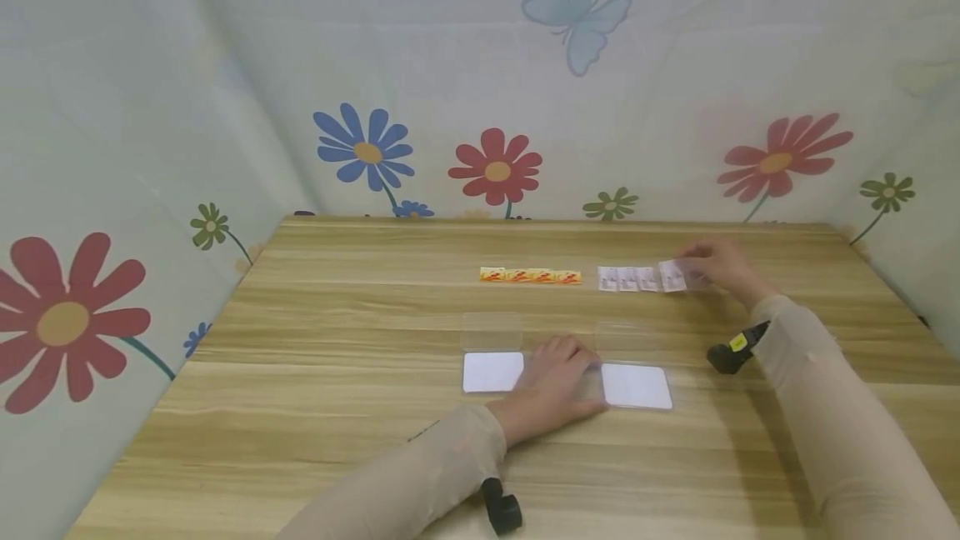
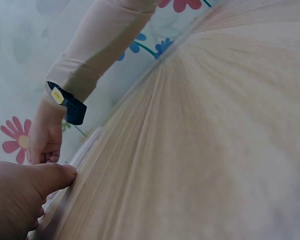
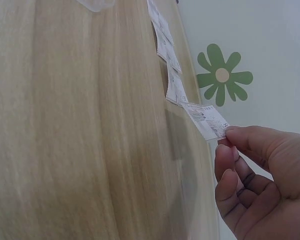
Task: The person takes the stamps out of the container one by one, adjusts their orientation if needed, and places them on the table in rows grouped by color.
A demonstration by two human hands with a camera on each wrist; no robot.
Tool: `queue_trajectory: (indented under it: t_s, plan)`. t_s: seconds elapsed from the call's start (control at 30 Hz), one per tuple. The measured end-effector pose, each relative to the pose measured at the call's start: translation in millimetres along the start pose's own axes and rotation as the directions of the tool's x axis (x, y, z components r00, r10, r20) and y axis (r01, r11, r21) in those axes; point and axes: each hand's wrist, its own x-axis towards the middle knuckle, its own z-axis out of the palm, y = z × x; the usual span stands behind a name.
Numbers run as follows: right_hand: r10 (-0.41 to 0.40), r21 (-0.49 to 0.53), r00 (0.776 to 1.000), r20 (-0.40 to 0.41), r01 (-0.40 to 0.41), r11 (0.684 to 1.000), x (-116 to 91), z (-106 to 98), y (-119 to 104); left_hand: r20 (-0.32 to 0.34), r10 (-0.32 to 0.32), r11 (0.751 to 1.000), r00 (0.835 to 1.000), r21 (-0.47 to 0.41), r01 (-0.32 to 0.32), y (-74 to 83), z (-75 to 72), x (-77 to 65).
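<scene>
My right hand [image 1: 720, 267] pinches a small white printed paper slip [image 3: 208, 121] between thumb and fingertips, at the right end of a row of similar white slips [image 1: 628, 279]. In the right wrist view the slip is lifted at a tilt above the wood, its corner close to the neighbouring slip. My left hand [image 1: 553, 377] rests on the table between a left white card [image 1: 492, 372] and a right white card [image 1: 637, 386]. Its fingers and thumb lie extended near the right card's left edge; contact is hard to make out.
A row of several yellow-and-orange slips [image 1: 530, 277] lies left of the white ones. Behind each white card is a clear plastic flap [image 1: 491, 332], seemingly an open lid. A flower-patterned curtain [image 1: 442, 65] stands along the back of the wooden table [image 1: 337, 357].
</scene>
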Motion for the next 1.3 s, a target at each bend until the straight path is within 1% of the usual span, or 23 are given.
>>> queue_trajectory:
  t_s: [0.23, 0.4, 0.57, 0.8, 1.3]
  plan:
    - [0.018, -0.016, 1.0, 0.002, -0.018, 1.0, 2, -1, 1, 0.003, -0.002, 1.0, 1.0, -0.001, 0.002, 0.9, -1.6, -0.3]
    - [0.051, -0.034, 0.999, 0.011, -0.051, 0.998, 1, 1, -1, 0.004, -0.002, 1.0, 1.0, -0.008, 0.002, 0.9, -1.5, -0.4]
    - [0.025, -0.036, 1.0, 0.005, -0.025, 0.999, 2, 4, -1, 0.0, -0.001, 1.0, 1.0, -0.009, 0.001, 0.6, -0.5, -0.2]
    - [0.057, -0.017, 0.998, 0.019, -0.056, 0.998, 3, 7, 2, -0.005, 0.002, 1.0, 1.0, -0.013, -0.002, 0.6, -1.1, -0.9]
    - [0.036, -0.039, 0.999, 0.01, -0.036, 0.999, 6, 10, 4, 0.002, 0.0, 1.0, 1.0, -0.022, 0.0, 0.9, -1.5, -0.8]
